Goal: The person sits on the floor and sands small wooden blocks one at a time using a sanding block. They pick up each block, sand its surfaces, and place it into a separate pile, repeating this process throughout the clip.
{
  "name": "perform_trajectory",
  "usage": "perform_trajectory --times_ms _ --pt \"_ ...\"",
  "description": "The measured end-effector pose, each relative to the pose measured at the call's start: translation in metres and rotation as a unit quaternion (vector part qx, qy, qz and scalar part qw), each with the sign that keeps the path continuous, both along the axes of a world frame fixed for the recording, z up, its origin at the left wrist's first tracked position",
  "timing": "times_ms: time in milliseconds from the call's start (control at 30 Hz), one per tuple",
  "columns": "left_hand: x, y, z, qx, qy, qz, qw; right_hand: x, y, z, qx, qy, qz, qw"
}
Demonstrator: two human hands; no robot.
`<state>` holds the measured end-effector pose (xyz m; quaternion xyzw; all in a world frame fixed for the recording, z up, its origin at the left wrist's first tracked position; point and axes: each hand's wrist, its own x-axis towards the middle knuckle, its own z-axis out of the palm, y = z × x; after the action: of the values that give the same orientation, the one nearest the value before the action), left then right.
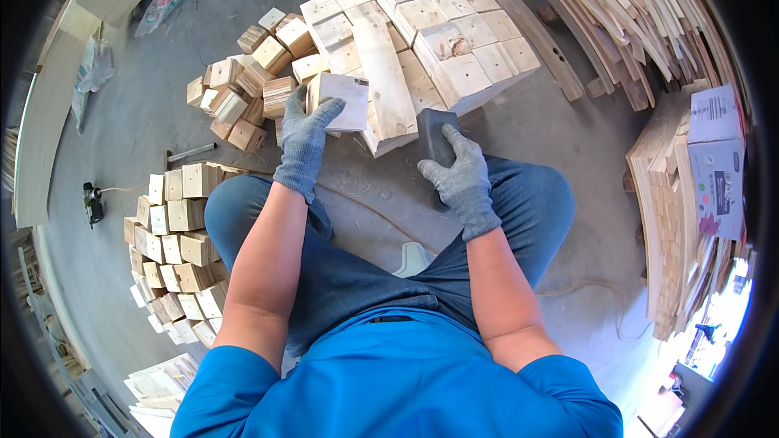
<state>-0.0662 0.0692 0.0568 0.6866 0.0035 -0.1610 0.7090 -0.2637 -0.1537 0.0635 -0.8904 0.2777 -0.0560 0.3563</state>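
My left hand [305, 134], in a grey knit glove, grips a squared wooden block [349, 103] with a pale, smooth face turned up. A small dark mark shows near one corner of that face. My right hand [461, 174], gloved the same way, is closed around a dark grey rectangular block [436, 136] that looks like a sanding block. The two held things are apart, both above the floor between my knees and the stacked wood. Just beyond my left hand, a pale wooden board [383, 73] lies over a row of wooden blocks [333, 32].
A tight stack of blocks [466, 24] stands ahead, beside loose blocks [243, 85]. More blocks [187, 219] are piled by my left knee, near a hammer-like tool [191, 153] and a green-black tool [92, 204]. Long boards [617, 16] and a carton [717, 166] are at right.
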Motion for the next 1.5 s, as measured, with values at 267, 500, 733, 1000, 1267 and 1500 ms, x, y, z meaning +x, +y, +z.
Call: perform_trajectory --times_ms 267,500,733,1000,1267,1500 --pt "0.006 -0.016 -0.019 -0.106 0.091 -0.039 0.989 0.004 -0.004 -0.001 0.021 -0.009 -0.029 0.999" --pt "0.006 -0.040 -0.015 -0.097 0.053 -0.056 0.992 0.010 -0.008 0.001 0.062 -0.043 -0.044 0.996" --pt "0.009 -0.050 -0.024 -0.094 0.057 -0.100 0.989 0.013 -0.013 0.000 0.080 -0.051 -0.073 0.993" --pt "0.004 -0.057 -0.019 -0.125 0.089 -0.188 0.970 0.023 -0.008 -0.007 0.050 -0.036 -0.046 0.997" --pt "0.011 -0.053 -0.014 -0.001 0.005 -0.248 0.969 0.025 -0.008 -0.021 0.001 -0.048 -0.013 0.999" --pt "0.010 -0.060 -0.015 0.147 -0.075 -0.253 0.953 0.026 -0.004 -0.016 -0.014 -0.007 -0.015 1.000"
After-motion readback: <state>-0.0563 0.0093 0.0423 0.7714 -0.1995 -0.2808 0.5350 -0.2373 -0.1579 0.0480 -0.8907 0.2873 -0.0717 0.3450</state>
